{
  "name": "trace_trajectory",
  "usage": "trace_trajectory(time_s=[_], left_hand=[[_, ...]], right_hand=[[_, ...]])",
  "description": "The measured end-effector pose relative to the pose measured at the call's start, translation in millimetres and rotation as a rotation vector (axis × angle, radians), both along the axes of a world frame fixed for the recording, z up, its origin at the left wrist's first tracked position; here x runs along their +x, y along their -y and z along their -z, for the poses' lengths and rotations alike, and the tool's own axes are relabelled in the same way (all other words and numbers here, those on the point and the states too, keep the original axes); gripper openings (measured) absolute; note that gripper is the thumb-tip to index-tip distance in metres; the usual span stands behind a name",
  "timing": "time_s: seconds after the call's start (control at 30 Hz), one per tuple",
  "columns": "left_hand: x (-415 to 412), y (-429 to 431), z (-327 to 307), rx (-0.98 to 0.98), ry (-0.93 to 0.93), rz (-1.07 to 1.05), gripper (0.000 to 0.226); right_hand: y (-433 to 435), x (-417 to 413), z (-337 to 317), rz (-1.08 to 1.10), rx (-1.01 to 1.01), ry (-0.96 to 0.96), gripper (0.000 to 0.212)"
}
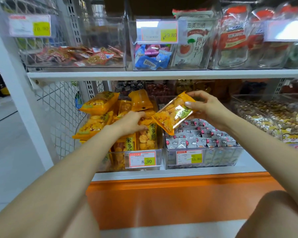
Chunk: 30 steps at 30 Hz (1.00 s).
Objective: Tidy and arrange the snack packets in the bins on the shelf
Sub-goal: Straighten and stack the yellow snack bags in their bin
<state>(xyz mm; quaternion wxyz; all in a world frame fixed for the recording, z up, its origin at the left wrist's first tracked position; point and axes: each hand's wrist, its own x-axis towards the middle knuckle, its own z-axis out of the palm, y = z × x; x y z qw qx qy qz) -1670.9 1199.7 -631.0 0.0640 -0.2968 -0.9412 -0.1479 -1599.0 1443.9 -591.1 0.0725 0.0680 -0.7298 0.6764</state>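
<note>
A clear bin [159, 152] on the lower shelf holds several orange snack packets, some upright at the front, others piled loosely at the back left [98, 103]. My left hand [129, 122] reaches into this bin, its fingers curled round the top of an upright orange packet [147, 136]. My right hand [206, 107] holds another orange packet [173, 113] tilted in the air, above the gap between this bin and the neighbouring bin of grey packets [203, 158].
A white shelf board [110, 74] runs just above my hands, carrying clear bins of red, blue and white packets. A wire mesh side panel [58, 107] stands left of the orange bin. More bins of mixed sweets [272, 114] sit at the right. An orange base [162, 194] lies below.
</note>
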Motion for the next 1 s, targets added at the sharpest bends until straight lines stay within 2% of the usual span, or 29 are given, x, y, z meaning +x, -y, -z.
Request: trace_trajectory(time_s=[0.1, 0.23, 0.3, 0.43, 0.57, 0.7, 0.77, 0.9, 1.0], left_hand=[[0.4, -2.7, 0.1, -0.07, -0.045, -0.016, 0.048], [3.0, -3.4, 3.4, -0.42, -0.093, 0.017, 0.08], [4.2, -3.1, 7.9, -0.503, -0.122, 0.018, 0.088], [6.6, -1.1, 4.2, -0.434, -0.194, -0.009, 0.082], [13.9, 20.5, -21.8, -0.222, -0.1, -0.059, 0.063], [23.0, 54.2, -40.0, -0.165, -0.131, -0.077, 0.027], [28.7, 64.4, -45.8, -0.117, -0.191, -0.096, 0.023], [37.6, 74.4, -43.2, -0.13, -0.277, -0.097, 0.023], [40.2, 79.0, -34.6, -0.145, -0.268, -0.079, 0.023]], right_hand=[[-0.2, -1.5, -1.2, -0.021, 0.007, 0.015, 0.042], [0.2, -2.6, -1.9, -0.038, 0.0, 0.024, 0.041], [1.3, -2.2, -2.7, -0.05, -0.011, 0.032, 0.045], [7.1, -2.5, -5.5, -0.057, -0.029, 0.013, 0.053], [23.1, -3.9, -3.1, -0.095, 0.02, -0.017, 0.045], [48.3, -7.5, 1.2, -0.109, 0.37, -0.143, 0.037], [61.6, -11.2, 3.5, -0.137, 0.583, -0.214, 0.037], [85.3, -16.7, 6.8, -0.191, 0.902, -0.179, 0.032], [99.6, -20.2, 9.0, -0.242, 1.215, -0.162, 0.044]])
